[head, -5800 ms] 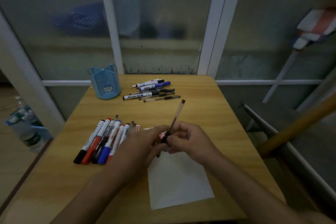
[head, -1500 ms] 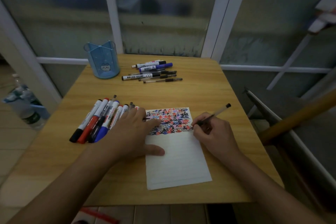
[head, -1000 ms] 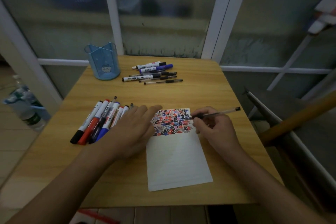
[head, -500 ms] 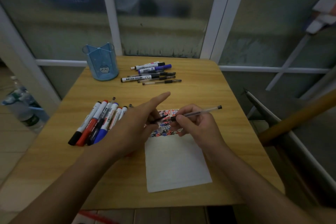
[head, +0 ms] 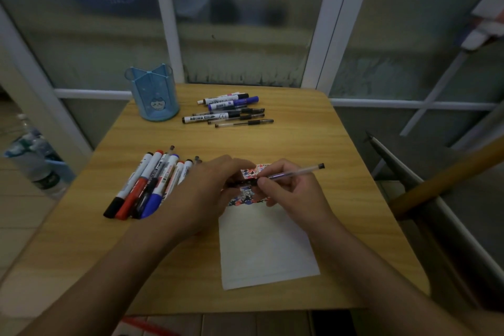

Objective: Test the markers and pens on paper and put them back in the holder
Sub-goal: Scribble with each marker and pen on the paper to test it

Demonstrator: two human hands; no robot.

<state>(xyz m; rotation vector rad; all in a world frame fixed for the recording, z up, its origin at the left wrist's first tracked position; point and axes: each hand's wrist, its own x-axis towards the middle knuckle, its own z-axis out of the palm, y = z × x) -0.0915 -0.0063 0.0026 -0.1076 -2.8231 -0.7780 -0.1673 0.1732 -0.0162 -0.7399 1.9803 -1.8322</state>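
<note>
**Both hands on one pen above the scribbled paper**

Nearest to me lies the sheet of paper [head: 266,248] on the desk [head: 313,139], right of centre; its near part is blank and its far end is covered in red, blue and black test scribbles. I see both of my hands meeting just above that scribbled end. My right hand [head: 296,194] pinches a clear pen [head: 293,172] between thumb and forefinger near its dark grip, and the barrel runs up and to the right to a dark end cap. My left hand [head: 207,194] has its fingers curled in at the pen's other end, where something small and dark shows between the two hands; I cannot tell whether that piece is the pen's cap or its tip.

Left of my left hand, a fanned bunch of markers [head: 148,185] lies on the desk, their black, red and blue caps pointing towards me; my left hand hides the right edge of the bunch.

Further off, near the far edge of the desk, a second group of markers and pens [head: 226,112] lies lengthwise left to right, well apart from the first. Just left of that group stands the blue holder [head: 152,94], upright, with a small cartoon face on its front and dividers inside.
</note>
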